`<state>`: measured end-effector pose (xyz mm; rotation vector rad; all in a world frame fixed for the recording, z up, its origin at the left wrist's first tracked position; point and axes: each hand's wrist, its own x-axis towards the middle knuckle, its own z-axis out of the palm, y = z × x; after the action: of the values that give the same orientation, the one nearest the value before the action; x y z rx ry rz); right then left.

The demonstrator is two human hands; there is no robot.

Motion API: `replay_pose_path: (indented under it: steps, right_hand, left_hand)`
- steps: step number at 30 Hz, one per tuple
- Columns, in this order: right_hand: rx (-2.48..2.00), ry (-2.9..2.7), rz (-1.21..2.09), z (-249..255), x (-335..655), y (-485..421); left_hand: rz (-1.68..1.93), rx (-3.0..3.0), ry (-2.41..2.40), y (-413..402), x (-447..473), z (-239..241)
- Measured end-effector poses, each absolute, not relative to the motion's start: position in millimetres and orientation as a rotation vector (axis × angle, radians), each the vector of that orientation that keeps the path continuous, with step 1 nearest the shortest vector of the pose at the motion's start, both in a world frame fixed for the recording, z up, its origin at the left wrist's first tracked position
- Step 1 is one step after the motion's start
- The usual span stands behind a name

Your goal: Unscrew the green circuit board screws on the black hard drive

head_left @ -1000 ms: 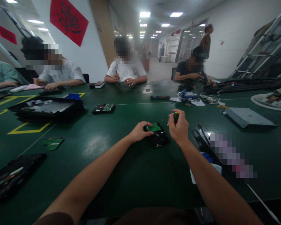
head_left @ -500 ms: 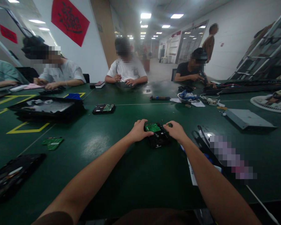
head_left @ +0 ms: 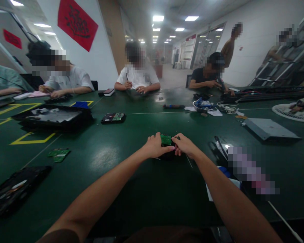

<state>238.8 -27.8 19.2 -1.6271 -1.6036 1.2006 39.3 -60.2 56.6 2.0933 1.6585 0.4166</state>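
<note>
A black hard drive with a green circuit board (head_left: 166, 139) on top sits on the green table (head_left: 131, 182) in front of me. My left hand (head_left: 156, 147) grips the drive from the left, fingers curled over its near edge. From the right, my right hand (head_left: 184, 146) closes on it, fingertips meeting the left hand's over the drive. Most of the drive's black body is hidden under both hands.
A second hard drive (head_left: 113, 117) lies farther back left, beside a black tray (head_left: 50, 116). Loose green boards (head_left: 58, 154) and a dark casing (head_left: 12, 190) lie at left. A grey box (head_left: 268, 128), cables and papers are at right. Several people sit across the table.
My right hand lowered a green-handled tool and no longer shows it. Both hands have closed in over the hard drive, which has shifted slightly toward me.
</note>
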Motion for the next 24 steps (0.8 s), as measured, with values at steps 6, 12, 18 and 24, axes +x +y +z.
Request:
replay_pose_path:
  steps: [6, 12, 18, 24]
  right_hand:
    - [-1.695, -1.701, 0.852, 23, 244, -14]
    - [-1.656, -1.806, 0.670, 21, 241, -9]
    - [-1.668, -1.831, 0.628, 20, 240, -9]
    - [-1.696, -1.783, 0.702, 23, 242, -12]
  left_hand:
    - [0.422, 2.187, 1.664, -65, 46, 43]
    - [0.421, 2.245, 1.581, -65, 47, 39]
    - [0.400, 2.272, 1.537, -64, 45, 41]
    - [0.382, 2.286, 1.515, -63, 42, 45]
